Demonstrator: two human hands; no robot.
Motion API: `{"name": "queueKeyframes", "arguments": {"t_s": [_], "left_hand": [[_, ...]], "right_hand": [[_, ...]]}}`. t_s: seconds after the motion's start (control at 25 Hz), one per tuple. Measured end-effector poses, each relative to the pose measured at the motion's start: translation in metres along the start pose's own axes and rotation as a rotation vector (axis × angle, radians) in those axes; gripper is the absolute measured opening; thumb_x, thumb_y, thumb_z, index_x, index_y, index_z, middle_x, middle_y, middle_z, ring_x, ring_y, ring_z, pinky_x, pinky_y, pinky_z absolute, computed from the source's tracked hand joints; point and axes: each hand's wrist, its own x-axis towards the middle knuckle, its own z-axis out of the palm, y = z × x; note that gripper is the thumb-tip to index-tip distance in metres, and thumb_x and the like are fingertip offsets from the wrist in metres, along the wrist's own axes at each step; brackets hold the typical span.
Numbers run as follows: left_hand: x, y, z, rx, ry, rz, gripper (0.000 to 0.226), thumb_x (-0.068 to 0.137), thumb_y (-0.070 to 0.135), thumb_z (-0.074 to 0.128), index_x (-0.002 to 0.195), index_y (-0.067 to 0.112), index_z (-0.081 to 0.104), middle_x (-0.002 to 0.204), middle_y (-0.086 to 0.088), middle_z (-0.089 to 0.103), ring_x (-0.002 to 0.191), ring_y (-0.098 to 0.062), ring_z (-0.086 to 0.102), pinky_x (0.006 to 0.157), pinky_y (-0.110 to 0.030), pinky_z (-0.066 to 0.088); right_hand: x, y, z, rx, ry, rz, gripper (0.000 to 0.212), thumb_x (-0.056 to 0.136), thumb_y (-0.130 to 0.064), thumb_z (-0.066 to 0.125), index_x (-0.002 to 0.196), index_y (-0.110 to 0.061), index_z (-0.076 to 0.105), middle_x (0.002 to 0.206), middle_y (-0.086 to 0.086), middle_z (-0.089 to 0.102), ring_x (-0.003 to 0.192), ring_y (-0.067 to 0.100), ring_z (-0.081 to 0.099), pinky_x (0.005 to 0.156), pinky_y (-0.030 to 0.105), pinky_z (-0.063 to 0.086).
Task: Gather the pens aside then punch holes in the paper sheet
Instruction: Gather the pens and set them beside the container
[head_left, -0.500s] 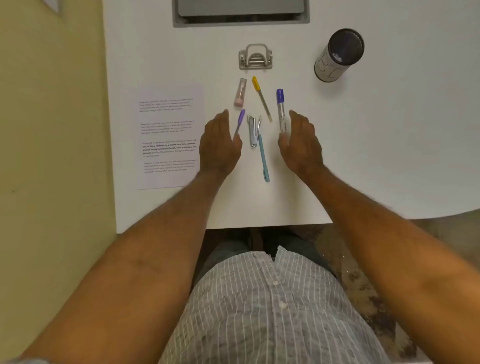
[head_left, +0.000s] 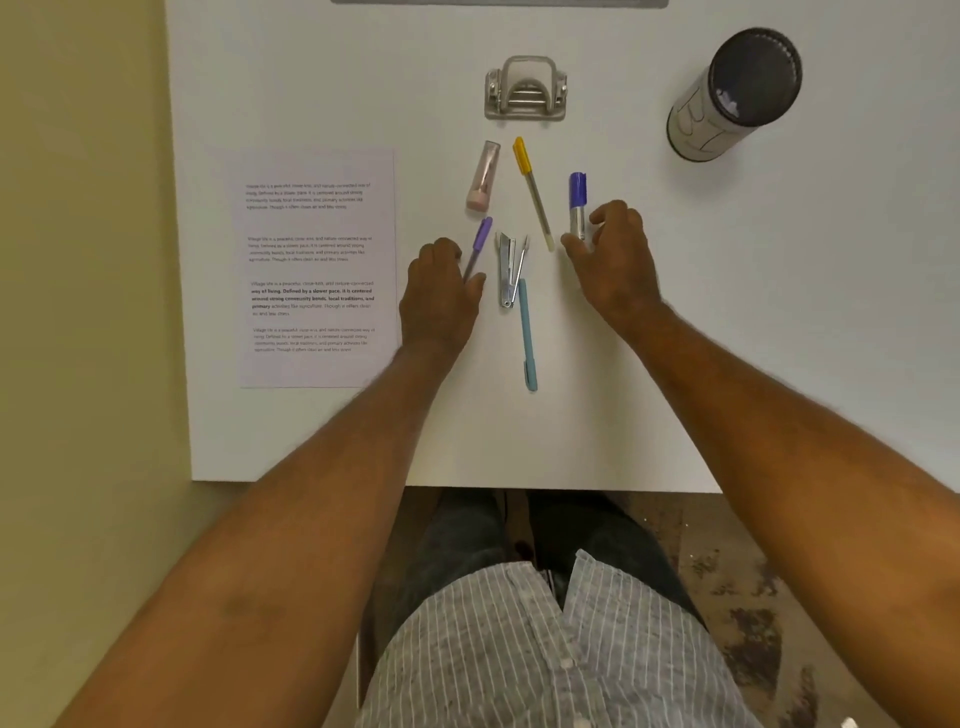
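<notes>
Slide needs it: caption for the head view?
Both hands close on pens beside a stapler, hole punch untouched.

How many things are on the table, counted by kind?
Pens: 4 (yellow pen, blue marker, purple pen, teal pen)
Pink tube: 1
Stapler: 1
Hole punch: 1
Paper: 1
Cup: 1
Total: 9
</notes>
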Motion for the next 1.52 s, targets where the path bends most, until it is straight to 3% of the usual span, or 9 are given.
{"name": "queueKeyframes", "arguments": {"t_s": [0.36, 0.6, 0.72, 0.84, 1.0, 1.16, 1.36, 1.52], "left_hand": [[0.011, -0.001, -0.003, 0.001, -0.002, 0.008, 0.012, 0.101, 0.017, 0.058, 0.099, 0.006, 0.057, 0.096, -0.013, 0.060, 0.086, -0.028, 0.058, 0.074, -0.045, 0.052], [0.012, 0.004, -0.009, -0.222, 0.020, -0.062, 0.008, 0.103, 0.013, 0.049, 0.095, 0.011, 0.048, 0.086, -0.008, 0.054, 0.068, -0.016, 0.045, 0.062, -0.031, 0.040], [0.026, 0.012, -0.013, -0.319, 0.109, -0.090, 0.009, 0.103, 0.011, 0.048, 0.095, 0.013, 0.046, 0.085, -0.003, 0.051, 0.067, -0.010, 0.043, 0.060, -0.025, 0.038], [0.049, 0.020, -0.016, -0.330, 0.154, -0.092, 0.005, 0.102, 0.019, 0.053, 0.100, 0.015, 0.051, 0.093, -0.002, 0.057, 0.078, -0.016, 0.051, 0.067, -0.024, 0.042], [0.080, 0.031, -0.013, -0.282, 0.123, -0.093, 0.030, 0.100, 0.035, 0.064, 0.120, 0.012, 0.058, 0.111, -0.001, 0.061, 0.094, -0.017, 0.060, 0.076, -0.024, 0.047], [0.091, 0.040, -0.005, -0.196, 0.093, -0.112, 0.042, 0.095, 0.039, 0.073, 0.122, 0.011, 0.058, 0.110, -0.001, 0.053, 0.089, -0.014, 0.052, 0.074, -0.021, 0.041], [0.089, 0.034, -0.010, -0.227, 0.127, -0.085, 0.028, 0.096, 0.031, 0.068, 0.113, 0.009, 0.062, 0.106, -0.004, 0.064, 0.090, -0.017, 0.059, 0.081, -0.026, 0.052], [0.075, 0.020, -0.020, -0.390, 0.193, -0.098, 0.019, 0.098, 0.029, 0.066, 0.110, 0.013, 0.066, 0.093, 0.001, 0.062, 0.081, -0.015, 0.058, 0.073, -0.024, 0.051]], "right_hand": [[0.017, 0.005, 0.002, 0.034, 0.001, -0.014, 0.026, 0.095, -0.023, 0.072, 0.108, -0.014, 0.052, 0.102, 0.004, 0.057, 0.085, 0.014, 0.056, 0.065, 0.016, 0.043], [0.036, -0.025, 0.010, 0.139, 0.013, -0.035, 0.025, 0.100, -0.018, 0.061, 0.121, -0.009, 0.052, 0.120, 0.011, 0.058, 0.099, 0.017, 0.058, 0.071, 0.021, 0.049], [0.046, -0.040, 0.021, 0.093, -0.002, -0.074, 0.029, 0.100, -0.023, 0.062, 0.124, -0.008, 0.054, 0.124, 0.013, 0.057, 0.103, 0.019, 0.058, 0.078, 0.027, 0.050], [0.050, -0.044, 0.027, -0.002, -0.030, -0.084, 0.033, 0.101, -0.030, 0.064, 0.126, -0.010, 0.054, 0.123, 0.011, 0.056, 0.096, 0.020, 0.057, 0.079, 0.032, 0.051], [0.053, -0.039, 0.023, -0.093, -0.046, -0.083, 0.026, 0.102, -0.026, 0.059, 0.118, -0.005, 0.057, 0.117, 0.016, 0.059, 0.097, 0.031, 0.061, 0.085, 0.046, 0.055], [0.043, -0.033, 0.013, -0.046, -0.073, -0.073, 0.026, 0.101, -0.025, 0.058, 0.118, -0.007, 0.054, 0.101, 0.008, 0.056, 0.079, 0.018, 0.052, 0.064, 0.030, 0.043], [0.012, -0.022, 0.010, -0.034, -0.130, -0.144, 0.014, 0.104, -0.016, 0.052, 0.115, -0.008, 0.049, 0.096, 0.009, 0.057, 0.074, 0.018, 0.050, 0.066, 0.037, 0.046], [-0.020, -0.023, 0.024, 0.140, -0.035, -0.007, 0.013, 0.103, -0.025, 0.057, 0.100, -0.013, 0.053, 0.085, -0.003, 0.060, 0.068, 0.013, 0.052, 0.065, 0.033, 0.047]]}}
